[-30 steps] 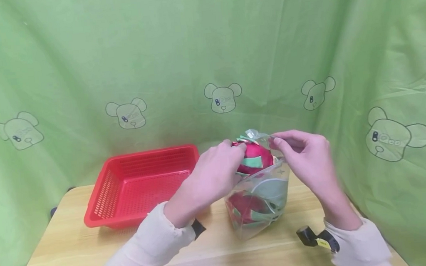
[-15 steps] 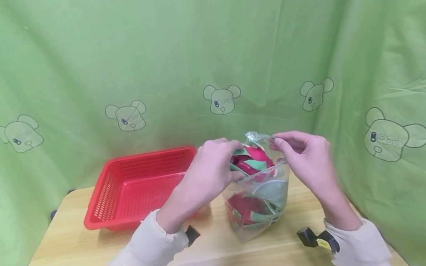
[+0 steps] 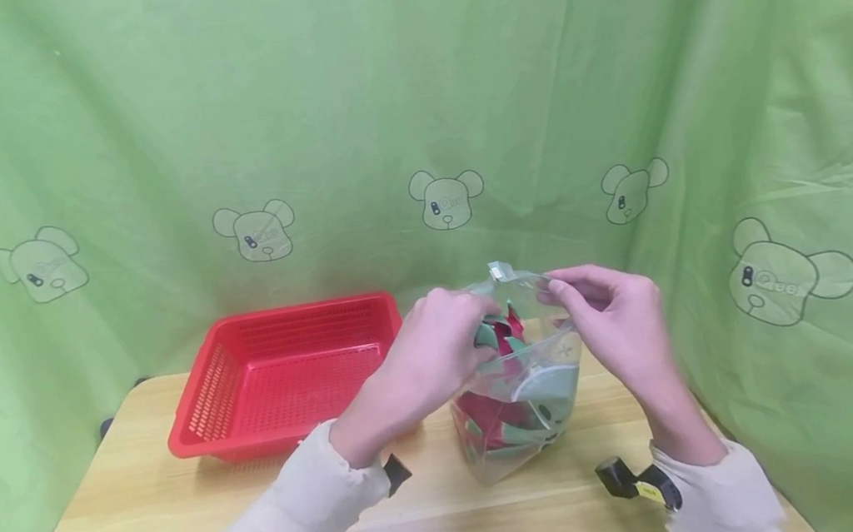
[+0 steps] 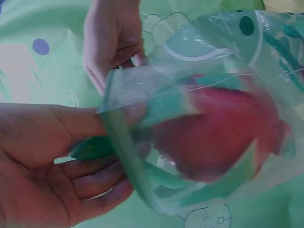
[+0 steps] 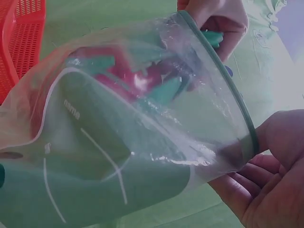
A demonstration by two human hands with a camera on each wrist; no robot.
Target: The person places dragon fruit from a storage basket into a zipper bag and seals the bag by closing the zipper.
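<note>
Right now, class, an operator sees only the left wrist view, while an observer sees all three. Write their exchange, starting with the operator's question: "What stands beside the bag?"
Observer: The head view shows a red basket to the left of the clear bag.
Operator: What is underneath the bag?
Observer: Its base rests on a wooden table.
Operator: And the right hand, whose fingertips I can't make out?
Observer: In the right wrist view, it pinches the rim of the bag.
</note>
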